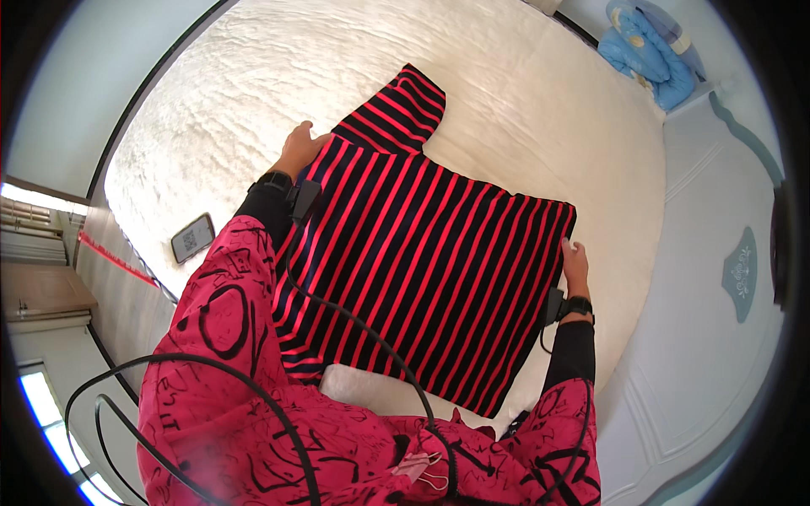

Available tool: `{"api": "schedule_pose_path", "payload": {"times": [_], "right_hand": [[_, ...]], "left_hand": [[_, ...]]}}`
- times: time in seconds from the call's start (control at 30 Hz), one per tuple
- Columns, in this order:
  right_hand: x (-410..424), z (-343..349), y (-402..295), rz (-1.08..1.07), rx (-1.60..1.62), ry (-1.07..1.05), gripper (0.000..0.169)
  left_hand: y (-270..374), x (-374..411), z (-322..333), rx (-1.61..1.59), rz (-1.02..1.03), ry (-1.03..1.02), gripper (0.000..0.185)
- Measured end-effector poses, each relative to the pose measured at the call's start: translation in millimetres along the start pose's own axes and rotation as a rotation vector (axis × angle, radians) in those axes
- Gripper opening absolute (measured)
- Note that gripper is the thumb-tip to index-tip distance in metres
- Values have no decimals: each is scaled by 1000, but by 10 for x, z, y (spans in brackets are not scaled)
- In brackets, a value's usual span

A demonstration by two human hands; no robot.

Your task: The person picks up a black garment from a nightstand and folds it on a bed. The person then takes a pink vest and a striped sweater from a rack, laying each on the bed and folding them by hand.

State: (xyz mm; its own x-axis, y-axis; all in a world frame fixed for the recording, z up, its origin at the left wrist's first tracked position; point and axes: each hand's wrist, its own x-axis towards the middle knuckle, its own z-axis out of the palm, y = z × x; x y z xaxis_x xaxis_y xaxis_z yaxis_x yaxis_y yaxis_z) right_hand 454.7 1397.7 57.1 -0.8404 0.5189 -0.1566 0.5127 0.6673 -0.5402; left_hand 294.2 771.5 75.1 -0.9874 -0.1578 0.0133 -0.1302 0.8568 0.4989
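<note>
A black shirt with red stripes (436, 253) lies spread on a cream, plush bed cover (538, 120). One short sleeve (398, 111) points away from me; the other side is partly hidden under my left arm. My left hand (304, 150) rests at the shirt's shoulder edge beside that sleeve. Its thumb touches the fabric, with the index finger apart from it. At the hem on the right, my right hand (574, 265) touches the edge with its thumb; its other fingers are too small to make out.
A phone (193, 238) lies on the bed at left. Folded blue bedding (652, 57) sits at the far right corner, by a pale headboard (702, 253). Black cables (361, 322) run from the wrist devices across the shirt and my jacket. A red strip (117, 258) crosses the floor.
</note>
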Motion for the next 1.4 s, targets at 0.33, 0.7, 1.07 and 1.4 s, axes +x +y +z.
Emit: {"api": "schedule_pose_path", "payload": {"times": [0.33,0.7,1.07,1.4], "right_hand": [[679,181,-47,130,51,69,60],[463,472,200,146,38,238,63],[524,557,54,127,-154,61,63],[343,105,-498,58,-456,19,55]], "left_hand": [[-3,475,479,29,-92,-15,41],[820,750,689,8,196,-84,46],[1289,1379,676,-12,-12,-448,51],[1134,-1317,523,43,1214,-231,38]]}}
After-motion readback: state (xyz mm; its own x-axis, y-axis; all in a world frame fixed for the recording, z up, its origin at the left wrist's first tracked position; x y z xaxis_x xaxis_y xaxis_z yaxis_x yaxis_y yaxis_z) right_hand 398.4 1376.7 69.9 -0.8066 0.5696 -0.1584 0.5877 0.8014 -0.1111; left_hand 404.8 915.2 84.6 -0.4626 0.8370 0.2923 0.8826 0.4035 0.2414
